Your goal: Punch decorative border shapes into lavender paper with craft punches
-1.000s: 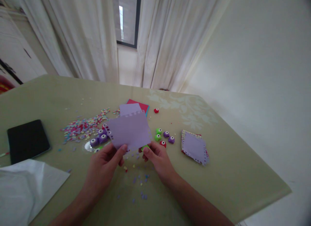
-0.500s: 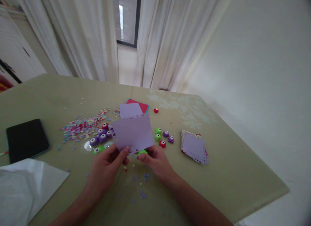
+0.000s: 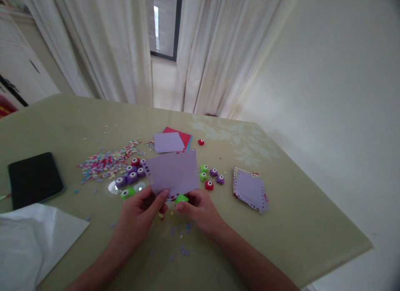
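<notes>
Together, both hands (image 3: 137,211) (image 3: 204,211) grip smooth, punched purple paper (image 3: 173,172).

No readable words, labels, brand names, numbers or signs appear anywhere in this view. The purple card (image 3: 173,174) shows only a plain face with small punched shapes along its edges, and the dark tablet (image 3: 36,178) has a black surface free of any legible lettering.
</notes>
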Tool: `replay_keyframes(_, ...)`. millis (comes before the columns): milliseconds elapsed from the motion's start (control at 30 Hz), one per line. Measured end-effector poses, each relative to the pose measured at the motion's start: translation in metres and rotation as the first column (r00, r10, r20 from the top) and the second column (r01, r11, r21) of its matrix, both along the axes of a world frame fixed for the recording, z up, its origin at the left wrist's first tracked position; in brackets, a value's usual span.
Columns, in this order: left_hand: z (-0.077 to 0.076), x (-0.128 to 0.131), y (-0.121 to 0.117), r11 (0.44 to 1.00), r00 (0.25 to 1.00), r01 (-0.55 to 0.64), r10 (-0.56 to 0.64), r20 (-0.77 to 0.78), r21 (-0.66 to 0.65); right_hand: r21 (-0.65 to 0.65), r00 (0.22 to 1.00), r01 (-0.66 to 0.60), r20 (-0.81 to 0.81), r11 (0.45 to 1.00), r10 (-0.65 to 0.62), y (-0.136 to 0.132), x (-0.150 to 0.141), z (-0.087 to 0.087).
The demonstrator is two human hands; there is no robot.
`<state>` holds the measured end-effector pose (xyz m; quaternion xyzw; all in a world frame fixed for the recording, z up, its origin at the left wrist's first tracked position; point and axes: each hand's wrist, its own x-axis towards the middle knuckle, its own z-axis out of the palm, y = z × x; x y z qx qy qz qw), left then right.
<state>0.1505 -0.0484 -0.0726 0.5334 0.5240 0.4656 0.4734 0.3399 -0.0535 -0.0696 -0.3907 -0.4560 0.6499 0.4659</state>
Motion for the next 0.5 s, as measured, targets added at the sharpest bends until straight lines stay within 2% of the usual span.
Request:
replay_keyframes(133, 0.001, 0.000, -0.001, 1.000, 1.000, 0.010, -0.010, -0.010, -0.001, -0.021, 0.999, 0.045, 0.002, 0.999, -0.045, 0.001, 0.000, 0.003)
replay_keyframes(300, 0.001, 0.001, -0.002, 1.000, 0.998, -0.003, 0.004, -0.057, 0.004, -0.097, 0.989, 0.145, 0.025, 0.985, -0.143, 0.002, 0.003, -0.005)
replay_keyframes(500, 0.003, 0.003, -0.004, 0.999, 0.995, 0.044, -0.042, -0.090, 0.024, -0.100, 0.990, 0.142, 0.031, 0.985, -0.139, 0.000, 0.002, -0.007)
